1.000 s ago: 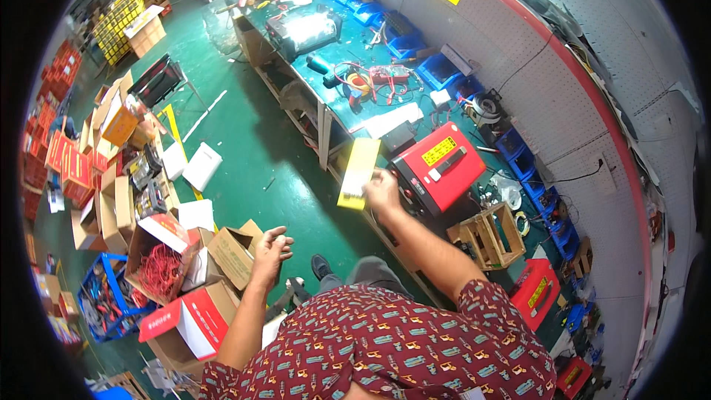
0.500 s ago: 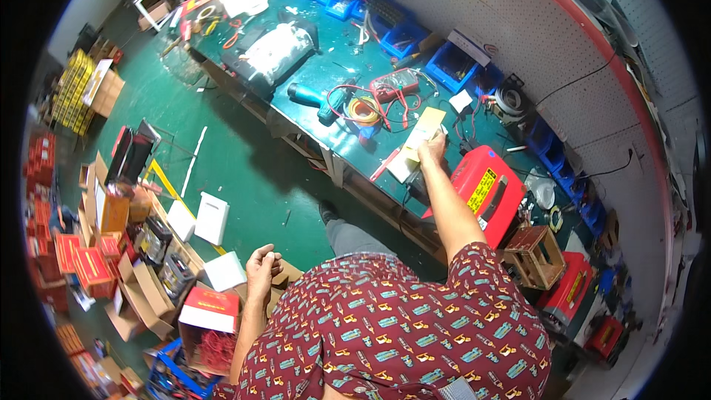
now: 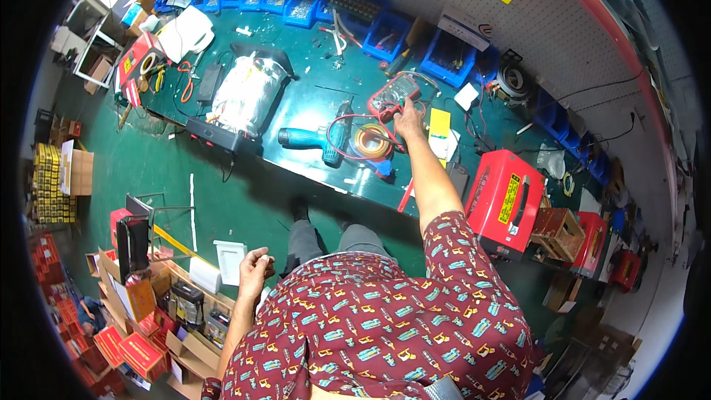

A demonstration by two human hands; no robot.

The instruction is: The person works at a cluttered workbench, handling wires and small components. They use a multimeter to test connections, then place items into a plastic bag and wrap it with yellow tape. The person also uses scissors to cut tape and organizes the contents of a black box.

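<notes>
My right hand (image 3: 408,121) reaches over the workbench, its fingers drawn together at the lower end of a red-cased multimeter (image 3: 398,92). Red test leads (image 3: 331,150) loop there too. Whether the fingers pinch the meter or its leads is hidden. Just left of this hand are a roll of yellowish tape (image 3: 372,141) and a teal heat gun (image 3: 309,138). A yellow card (image 3: 440,124) lies to its right. My left hand (image 3: 255,270) hangs low before my body, away from the bench, with fingers curled; anything inside them is too small to name.
Blue parts bins (image 3: 302,6) line the bench's back edge. A silvery-wrapped unit (image 3: 248,94) stands at left on the bench (image 3: 296,170). At right sits a red machine with a handle (image 3: 505,200). Cartons (image 3: 141,355) and a white box (image 3: 231,261) are on the floor at lower left.
My right hand has let go of the yellow card and moved left to the multimeter. The card now lies on the bench. My left hand stays low and curled, and the view has shifted.
</notes>
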